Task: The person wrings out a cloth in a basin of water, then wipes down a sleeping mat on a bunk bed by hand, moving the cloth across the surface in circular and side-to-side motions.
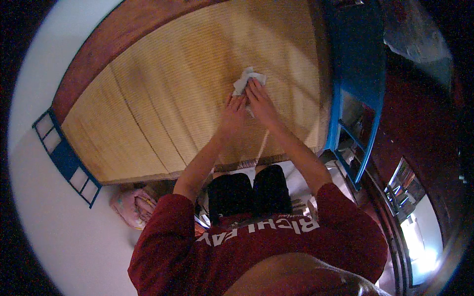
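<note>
Both of my hands reach forward over a woven straw mat (155,96) that covers a bed. A crumpled white cloth or tissue (242,82) lies on the mat under my fingers. My right hand (260,101) presses on it with its fingertips, fingers extended. Close beside it, my left hand (234,114) rests with its fingertips at the lower edge of the white piece; whether it grips any of it is not clear. A small whitish bit shows between the two hands.
A blue metal bed end (337,107) stands at the right, and a smaller-looking blue frame (66,159) at the left by the pale wall. A pink patterned bundle (134,208) sits below the mat's lower left edge. A mirror-like panel (418,218) reflects bright light at lower right.
</note>
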{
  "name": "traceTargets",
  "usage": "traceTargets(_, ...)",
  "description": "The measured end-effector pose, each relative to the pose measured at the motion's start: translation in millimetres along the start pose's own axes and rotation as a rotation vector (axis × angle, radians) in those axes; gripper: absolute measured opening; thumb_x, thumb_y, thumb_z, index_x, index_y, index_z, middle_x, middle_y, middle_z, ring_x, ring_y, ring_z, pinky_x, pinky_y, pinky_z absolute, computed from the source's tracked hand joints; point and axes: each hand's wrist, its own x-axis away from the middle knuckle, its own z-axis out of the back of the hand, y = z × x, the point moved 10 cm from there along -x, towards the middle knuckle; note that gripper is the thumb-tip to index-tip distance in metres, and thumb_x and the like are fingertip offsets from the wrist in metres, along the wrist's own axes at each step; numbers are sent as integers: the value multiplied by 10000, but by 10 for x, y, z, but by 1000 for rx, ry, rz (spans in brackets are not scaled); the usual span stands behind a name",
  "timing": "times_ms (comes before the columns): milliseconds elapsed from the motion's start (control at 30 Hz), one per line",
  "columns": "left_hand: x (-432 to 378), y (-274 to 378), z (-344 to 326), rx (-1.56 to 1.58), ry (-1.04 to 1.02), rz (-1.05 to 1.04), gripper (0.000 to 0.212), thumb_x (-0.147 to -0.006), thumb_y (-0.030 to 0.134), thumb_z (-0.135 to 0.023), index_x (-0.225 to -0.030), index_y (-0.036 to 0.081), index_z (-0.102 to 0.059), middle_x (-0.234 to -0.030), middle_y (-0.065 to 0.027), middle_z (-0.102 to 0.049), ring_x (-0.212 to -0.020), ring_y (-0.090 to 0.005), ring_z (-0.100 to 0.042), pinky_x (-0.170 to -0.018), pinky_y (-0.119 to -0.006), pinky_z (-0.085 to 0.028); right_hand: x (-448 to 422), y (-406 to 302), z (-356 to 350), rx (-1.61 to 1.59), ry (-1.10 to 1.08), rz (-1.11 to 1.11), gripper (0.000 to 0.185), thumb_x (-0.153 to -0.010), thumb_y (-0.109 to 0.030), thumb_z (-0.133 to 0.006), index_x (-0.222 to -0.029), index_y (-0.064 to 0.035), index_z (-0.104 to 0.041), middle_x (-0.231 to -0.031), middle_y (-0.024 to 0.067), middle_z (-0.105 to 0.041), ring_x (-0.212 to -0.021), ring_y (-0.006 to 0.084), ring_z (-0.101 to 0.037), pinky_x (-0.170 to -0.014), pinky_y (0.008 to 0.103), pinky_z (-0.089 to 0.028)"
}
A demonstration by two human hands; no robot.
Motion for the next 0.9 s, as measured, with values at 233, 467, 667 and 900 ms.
traceTargets(233,-614,-598,864,-86,382,-31,602,-876,187,-535,-1416,-48,-407,-1534,-213,-338,-1426,-387,-310,-1197,-527,-178,-1216,-453,301,257,161,206,605,-846,-84,-601,-1427,-60,-433,-1557,109,-329,-1450,289,-283,-1174,443,-290)
traceTargets(467,-1643,-701,1805,-72,633,-180,654,-861,198,-568,-1434,-60,-387,-1528,-242,-333,-1414,-417,-313,-1151,-553,-245,-2154,192,684,-46,98,-326,517,-968,-149,-515,-1462,-64,-389,-1574,119,-281,-1454,273,-265,-1189,395,-259)
traceTargets(667,-2232,303,1126,-250,385,-343,601,-881,240,-547,-1391,-63,-449,-1467,-231,-430,-1381,-382,-372,-1158,-524,-249,-1373,1207,1020,388,389,-183,537,-1005,-138,-451,-1513,-67,-293,-1598,152,-215,-1467,336,-210,-1215,413,-162)
traceTargets(900,-1547,-215,1393,22,626,-180,557,-903,191,-528,-1394,-56,-442,-1469,-218,-431,-1375,-379,-377,-1171,-470,-254,-1684,676,565,32,272,-92,589,-927,-138,-544,-1482,-85,-355,-1599,172,-207,-1469,343,-216,-1199,433,-211)
